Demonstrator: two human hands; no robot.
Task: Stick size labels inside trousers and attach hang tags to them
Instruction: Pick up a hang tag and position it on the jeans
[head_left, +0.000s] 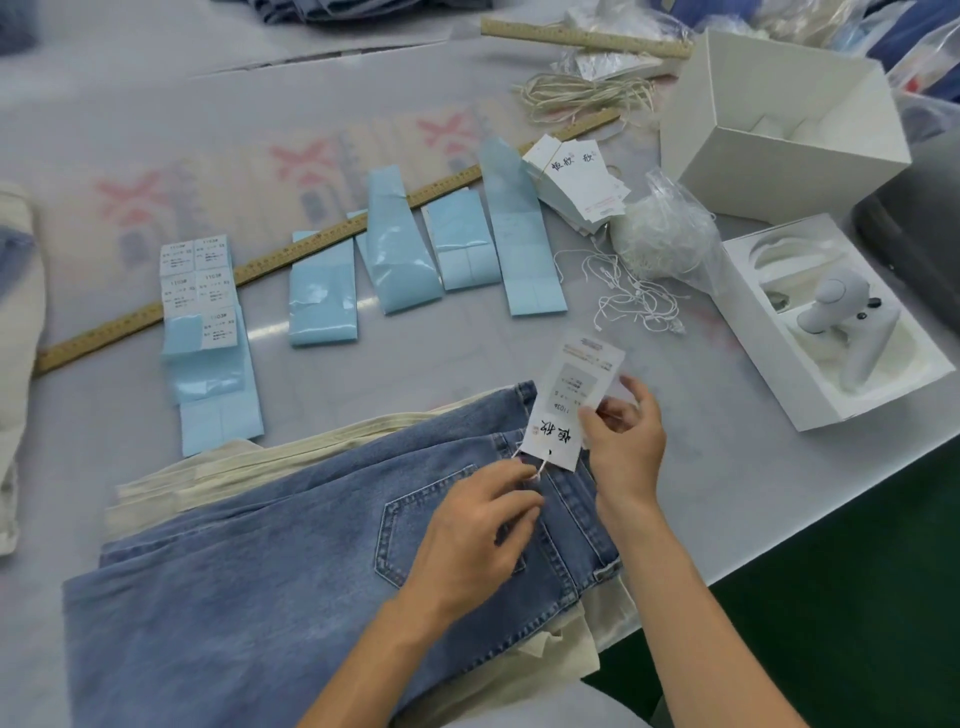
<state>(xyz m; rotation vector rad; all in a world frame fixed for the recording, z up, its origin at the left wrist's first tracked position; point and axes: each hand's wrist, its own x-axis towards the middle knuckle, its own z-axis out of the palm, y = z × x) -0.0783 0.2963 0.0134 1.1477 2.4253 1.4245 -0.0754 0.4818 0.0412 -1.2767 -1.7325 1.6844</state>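
At far left, a cream garment (13, 364) is cut off by the frame edge. The print on the size label sheets (200, 280) is too small to read. Blue trousers (260, 571) lie on the table (363, 104), over cream trousers (234, 473) that are mostly hidden. The left hand (478, 525) rests on the waistband, fingertips pinching the tag string (540, 467). The right hand (626, 441) pinches the hang tag (569, 400) between thumb and fingers, just above the waistband.
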